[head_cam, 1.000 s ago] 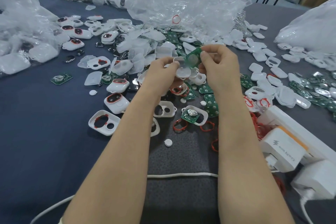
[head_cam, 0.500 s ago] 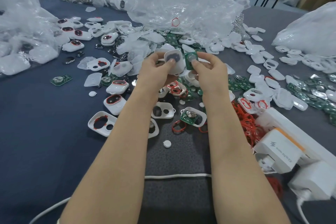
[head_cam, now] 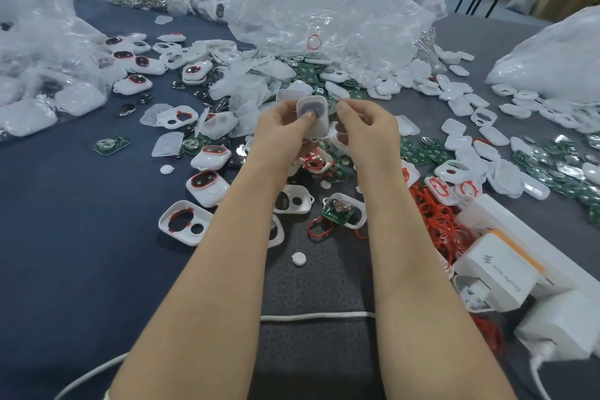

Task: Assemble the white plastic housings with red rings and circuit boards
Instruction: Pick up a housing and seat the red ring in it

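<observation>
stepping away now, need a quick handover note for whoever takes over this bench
Left hand grips a white housing, thumb on its face. Right hand pinches at its right edge; what it holds is unclear.
Done: closed units to the left.
Waiting: ringed housing, housing with board.
Stock: red rings, circuit boards on the right.
Left: finish the held one, then the waiting ones.

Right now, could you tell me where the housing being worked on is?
Head view, centre: the left hand holds the housing up, close left of the right hand.
</observation>
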`<state>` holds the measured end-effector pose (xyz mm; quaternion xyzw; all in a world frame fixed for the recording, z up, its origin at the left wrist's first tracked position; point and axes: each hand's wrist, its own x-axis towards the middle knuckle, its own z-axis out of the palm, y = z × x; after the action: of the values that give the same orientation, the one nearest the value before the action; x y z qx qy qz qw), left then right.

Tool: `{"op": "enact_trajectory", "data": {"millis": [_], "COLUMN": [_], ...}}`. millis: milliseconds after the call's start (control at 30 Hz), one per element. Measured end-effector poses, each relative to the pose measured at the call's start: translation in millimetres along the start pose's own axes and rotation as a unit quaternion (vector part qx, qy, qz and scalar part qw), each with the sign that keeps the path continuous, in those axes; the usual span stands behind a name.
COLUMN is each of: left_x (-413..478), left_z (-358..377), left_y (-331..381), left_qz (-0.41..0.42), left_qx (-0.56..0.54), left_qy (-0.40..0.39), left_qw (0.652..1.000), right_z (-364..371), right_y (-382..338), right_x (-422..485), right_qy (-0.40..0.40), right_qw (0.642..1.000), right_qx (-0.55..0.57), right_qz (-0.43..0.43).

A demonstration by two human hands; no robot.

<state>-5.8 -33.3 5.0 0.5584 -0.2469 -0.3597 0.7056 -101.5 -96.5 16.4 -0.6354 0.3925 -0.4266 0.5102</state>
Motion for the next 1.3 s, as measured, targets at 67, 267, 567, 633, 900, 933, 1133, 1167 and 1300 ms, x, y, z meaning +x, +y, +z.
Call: {"op": "enact_trajectory", "data": {"millis": [67, 267, 567, 633, 900, 933, 1133, 1167, 1300], "left_x": [0, -5, -3, -3, -3, -3, -2, -2, -2], "left_z": [-2, -6, -8, -9, -12, -13, -22, -22, -25], "left_y": [1, 5, 4, 3, 5, 6, 8, 8, 7], "left_qz": [0.006, 0.086, 0.148, 0.158, 0.161, 0.15, 0.097, 0.092, 0.087], "left_qx": [0.028, 0.143, 0.219, 0.231, 0.204, 0.191, 0.151, 0.143, 0.105], "left_qy": [-0.007, -0.07, -0.065, -0.06, -0.051, -0.056, -0.113, -0.118, -0.128], "left_qw": [1.0, 0.984, 0.962, 0.958, 0.964, 0.968, 0.977, 0.978, 0.982], "right_z": [-4, -23, -13, -10, -6, -8, -24, -25, -16], "right_y": [-1, -5, 1, 2, 3, 3, 0, 0, 1], "right_x": [3, 8, 10, 11, 9, 9, 9, 9, 7], "right_qy": [0.005, -0.101, -0.094, -0.086, -0.108, -0.118, -0.137, -0.141, -0.132], "right_qw": [0.999, 0.973, 0.94, 0.937, 0.961, 0.977, 0.984, 0.984, 0.991], "right_qx": [0.027, 0.155, 0.266, 0.274, 0.21, 0.145, -0.105, -0.098, -0.007], "right_qz": [0.016, 0.141, 0.191, 0.2, 0.144, 0.104, -0.05, -0.048, -0.032]}}
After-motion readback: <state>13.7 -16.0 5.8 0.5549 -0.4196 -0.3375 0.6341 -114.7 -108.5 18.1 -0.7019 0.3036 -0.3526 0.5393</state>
